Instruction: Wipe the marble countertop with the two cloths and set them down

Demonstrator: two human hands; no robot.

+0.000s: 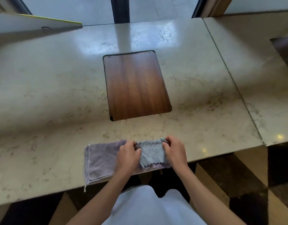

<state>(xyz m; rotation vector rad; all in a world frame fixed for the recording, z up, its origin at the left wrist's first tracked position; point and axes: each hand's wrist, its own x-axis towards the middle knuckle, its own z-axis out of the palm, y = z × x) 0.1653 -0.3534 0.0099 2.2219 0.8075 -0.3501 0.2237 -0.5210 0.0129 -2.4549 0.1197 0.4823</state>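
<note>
- Pale marble with faint grey-brown veining makes up the surface [50, 95], which runs from the near edge back to a window wall; a seam [229, 75] splits off a second slab on the right.
- Set flush into the marble, at its middle, is a rectangular wooden panel [136, 85] with rounded corners and a dark rim.
- Daylight from the window glares in a bright patch on the marble just behind that panel.
- At far left a light-coloured board with a yellow-green edge [34, 21] lies across the back corner.
- Both cloths sit at the near edge of the surface, straight ahead of the person.
- The purple cloth [101, 159] lies spread flat, its left end free and a loose thread hanging over the edge; its right part runs under the hands and the other cloth.
- The grey cloth [152, 154] lies bunched on top of the purple one — its scalloped near hem shows just above a strip of purple.
- The left hand [127, 157] has a closed grip on the grey cloth's left side, fingers curled in and pinching the fabric.
- The right hand [175, 151] grips the right side likewise, with the fingertips gathering the far corner.
- Bare forearms reach in from below; a white garment [148, 207] fills the bottom centre, with dark polished floor [253, 192] on either side.
</note>
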